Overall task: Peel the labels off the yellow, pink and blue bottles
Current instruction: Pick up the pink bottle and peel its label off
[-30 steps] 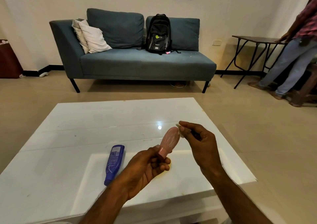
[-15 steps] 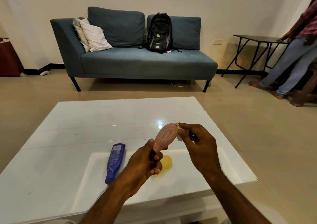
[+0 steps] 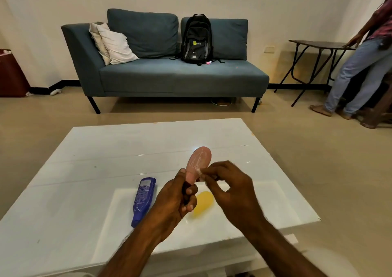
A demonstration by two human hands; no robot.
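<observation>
My left hand (image 3: 176, 200) grips the pink bottle (image 3: 199, 161) by its dark cap end and holds it upright above the white table (image 3: 84, 170). The bottle's face shows scratchy white glue marks. My right hand (image 3: 227, 185) pinches a small whitish scrap of label (image 3: 201, 173) at the bottle's lower right side. The blue bottle (image 3: 144, 200) lies flat on the table to the left of my left hand, its label still on it. Behind my left hand's fingers lies the yellow bottle (image 3: 203, 204), partly hidden.
A blue sofa (image 3: 169, 75) with white pillows and a black backpack (image 3: 197, 40) stands beyond the table. At the far right a person (image 3: 364, 64) leans on a dark folding table (image 3: 318, 45). A dark red bin (image 3: 10, 73) stands at the left wall.
My left hand tilted the pink bottle more upright and lifted it. My right hand moved from the bottle's top down to its lower right side. The yellow bottle came into view behind my left hand.
</observation>
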